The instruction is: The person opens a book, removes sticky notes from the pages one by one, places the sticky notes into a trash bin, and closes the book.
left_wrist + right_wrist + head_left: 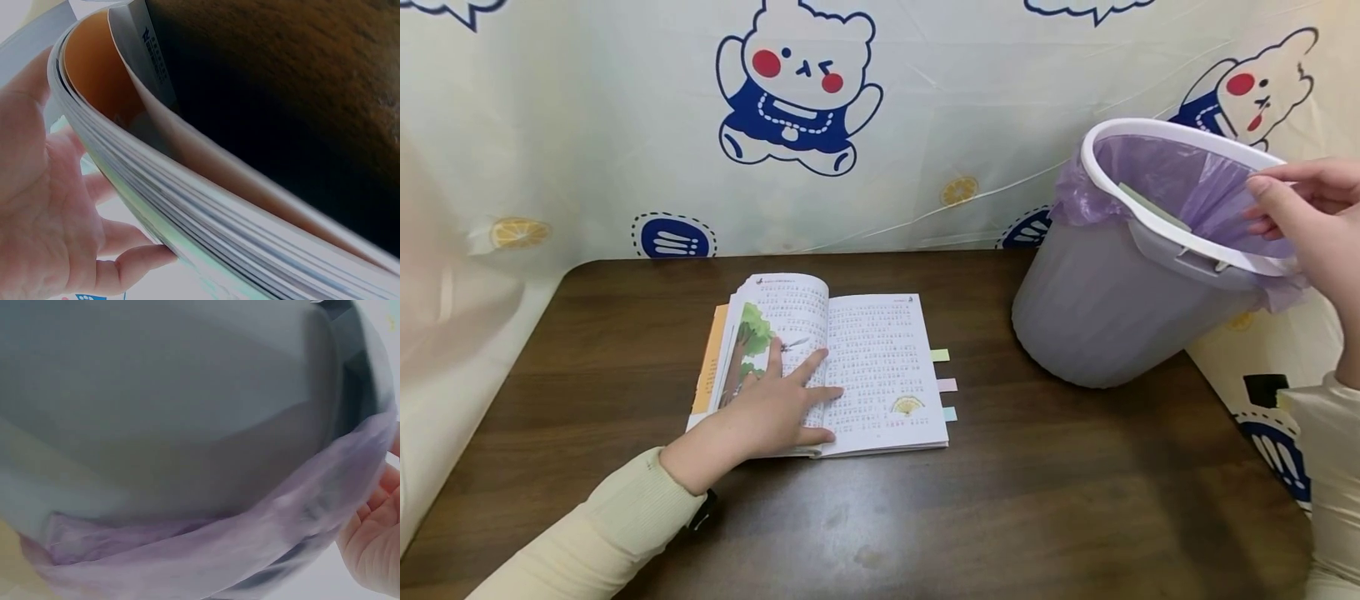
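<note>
An open book (pixel 880 367) with printed text and illustrations lies on the table. My left hand (pixel 767 414) rests on its left page, fingers spread and reaching across the middle fold. In the left wrist view, the curved edges of the book's pages (pixel 187 194) stand beside the palm. My right hand (pixel 1318 208) is over the right side of the grey bin (pixel 1097 292), fingers loosely bent and nothing visible in them. The right wrist view shows this hand beyond the bin's rim. A flat green piece (pixel 1153 207) shows inside the bin.
A purple bag (pixel 1086 196) lines the bin and folds over its white rim. Green, pink and blue tabs (pixel 947 385) stick out from the book's right edge. A patterned cloth (pixel 925 100) hangs behind the brown table (pixel 1000 500).
</note>
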A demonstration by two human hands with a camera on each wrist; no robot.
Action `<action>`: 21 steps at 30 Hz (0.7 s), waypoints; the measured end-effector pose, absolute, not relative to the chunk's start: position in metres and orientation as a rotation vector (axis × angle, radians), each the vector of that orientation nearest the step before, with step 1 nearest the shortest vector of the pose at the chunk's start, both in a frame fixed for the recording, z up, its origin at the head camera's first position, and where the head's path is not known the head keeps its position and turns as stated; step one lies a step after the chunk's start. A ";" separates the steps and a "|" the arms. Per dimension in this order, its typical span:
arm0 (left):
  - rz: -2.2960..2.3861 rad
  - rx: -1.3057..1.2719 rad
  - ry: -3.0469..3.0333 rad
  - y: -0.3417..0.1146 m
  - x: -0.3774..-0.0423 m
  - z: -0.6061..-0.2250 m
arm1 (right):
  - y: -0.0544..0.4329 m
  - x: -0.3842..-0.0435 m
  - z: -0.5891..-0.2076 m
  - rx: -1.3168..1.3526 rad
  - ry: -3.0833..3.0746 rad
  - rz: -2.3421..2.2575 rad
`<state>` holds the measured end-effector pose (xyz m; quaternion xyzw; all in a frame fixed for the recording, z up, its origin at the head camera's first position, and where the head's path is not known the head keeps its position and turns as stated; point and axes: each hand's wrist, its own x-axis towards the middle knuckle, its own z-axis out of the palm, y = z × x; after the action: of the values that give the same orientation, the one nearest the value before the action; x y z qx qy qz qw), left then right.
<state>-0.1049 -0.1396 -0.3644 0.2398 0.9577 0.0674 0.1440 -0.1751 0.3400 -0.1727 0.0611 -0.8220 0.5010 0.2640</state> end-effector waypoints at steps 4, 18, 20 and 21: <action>0.196 0.687 2.755 -0.139 -0.105 -0.364 | 0.327 -0.166 -0.171 0.169 -2.168 1.291; 0.187 0.696 2.759 -0.140 -0.104 -0.364 | 0.253 -0.130 -0.179 0.628 -2.276 1.013; 0.188 0.700 2.762 -0.140 -0.104 -0.364 | 0.242 -0.132 -0.185 0.688 -2.310 0.964; 0.188 0.703 2.765 -0.140 -0.104 -0.365 | 0.237 -0.134 -0.188 0.713 -2.334 0.932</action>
<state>-0.1044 -0.1403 -0.3645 0.2434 0.9574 0.0651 0.1410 -0.1341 0.2373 -0.1881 0.2635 -0.8624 0.3442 0.2616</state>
